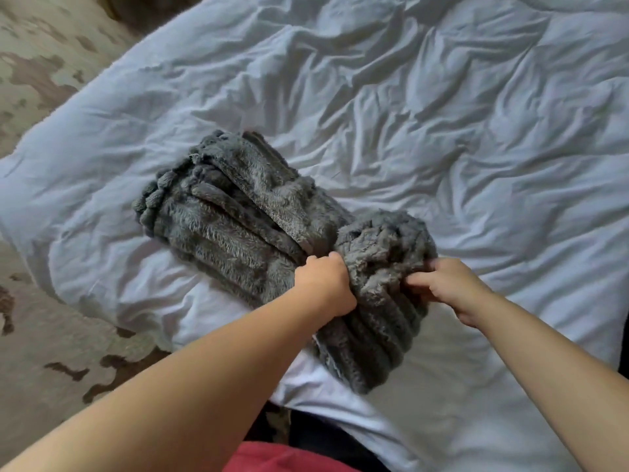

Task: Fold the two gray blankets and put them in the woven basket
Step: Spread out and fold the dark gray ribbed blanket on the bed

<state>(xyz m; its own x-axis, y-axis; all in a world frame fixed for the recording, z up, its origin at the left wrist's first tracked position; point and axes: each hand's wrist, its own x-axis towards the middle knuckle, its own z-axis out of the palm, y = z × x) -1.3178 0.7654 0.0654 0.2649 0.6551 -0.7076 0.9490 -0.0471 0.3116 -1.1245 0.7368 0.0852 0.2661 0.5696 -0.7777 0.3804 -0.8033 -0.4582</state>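
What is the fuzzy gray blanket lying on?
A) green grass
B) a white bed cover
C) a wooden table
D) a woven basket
B: the gray blanket lies on the wrinkled white bed cover, while the left hand and the right hand grip its near end.

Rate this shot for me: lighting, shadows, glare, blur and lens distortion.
Head view: soft, even daylight, no glare, only faint shadows in the creases of the white duvet. Head view: the pile of the gray blanket gripped by the left hand and right hand is fairly sharp; the rug looks softer. Head view: wide-angle stretch makes the forearms loom large at the bottom.
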